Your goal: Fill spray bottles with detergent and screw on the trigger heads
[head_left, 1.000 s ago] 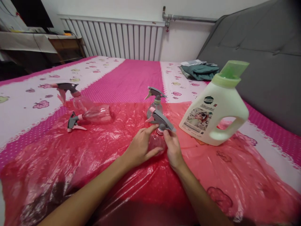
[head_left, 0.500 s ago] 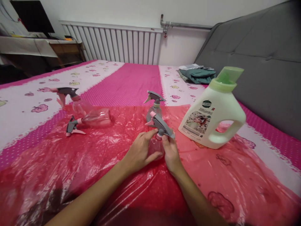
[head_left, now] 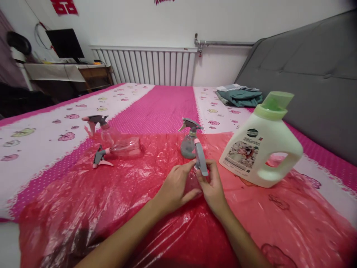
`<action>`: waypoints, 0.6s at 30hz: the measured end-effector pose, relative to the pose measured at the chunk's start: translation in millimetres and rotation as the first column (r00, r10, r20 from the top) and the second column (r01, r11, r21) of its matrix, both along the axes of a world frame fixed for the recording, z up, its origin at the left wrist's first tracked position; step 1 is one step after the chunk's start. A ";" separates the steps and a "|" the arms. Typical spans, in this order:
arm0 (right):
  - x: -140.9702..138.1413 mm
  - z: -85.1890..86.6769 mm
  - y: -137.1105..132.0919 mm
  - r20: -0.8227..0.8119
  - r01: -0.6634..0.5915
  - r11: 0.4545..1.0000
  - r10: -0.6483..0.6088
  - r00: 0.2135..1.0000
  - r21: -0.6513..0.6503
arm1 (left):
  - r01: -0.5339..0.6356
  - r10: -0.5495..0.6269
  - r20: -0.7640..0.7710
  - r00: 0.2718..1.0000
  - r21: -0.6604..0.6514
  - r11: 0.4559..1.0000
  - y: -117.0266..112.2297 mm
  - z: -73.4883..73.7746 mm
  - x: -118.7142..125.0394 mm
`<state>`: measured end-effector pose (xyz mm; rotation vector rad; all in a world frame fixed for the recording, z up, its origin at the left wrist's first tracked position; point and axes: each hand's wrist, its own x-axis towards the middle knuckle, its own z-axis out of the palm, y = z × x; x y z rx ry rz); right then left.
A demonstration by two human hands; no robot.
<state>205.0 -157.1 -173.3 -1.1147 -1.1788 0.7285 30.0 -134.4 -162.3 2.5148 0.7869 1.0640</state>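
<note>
A small clear spray bottle with a grey and pink trigger head [head_left: 200, 158] stands upright between my hands. My left hand [head_left: 176, 186] is curled around its body, thumb along the near side. My right hand [head_left: 212, 185] pinches the collar under the trigger head, which points away from me. Much of the bottle's body is hidden by my fingers. Just behind it stands another spray bottle [head_left: 188, 143] with a grey and pale green head and some liquid inside. To the right is a large pale green detergent jug [head_left: 260, 152] with a green cap.
At left, one pink spray bottle [head_left: 126, 147] lies on its side before an upright one [head_left: 107, 134]. Red plastic sheeting [head_left: 117, 201] covers the near bed. Folded clothes [head_left: 241, 97] lie at the back, beside a grey headboard [head_left: 312, 70].
The trigger head has turned, its nozzle swinging from the left to point away from me. My right fingers have shifted around the collar. The camera view has tilted up and left.
</note>
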 end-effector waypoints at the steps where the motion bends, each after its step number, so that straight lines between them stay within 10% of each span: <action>1: 1.2 -0.1 -0.4 -0.001 -0.001 1.000 0.001 1.000 -0.003 | 0.002 -0.002 -0.006 1.000 0.000 1.000 -0.1 0.8 0.0; 18: 7.4 0.1 -1.7 0.005 0.015 0.997 -0.015 1.000 0.073 | 0.006 -0.007 -0.029 1.000 -0.048 0.999 -7.2 3.5 1.5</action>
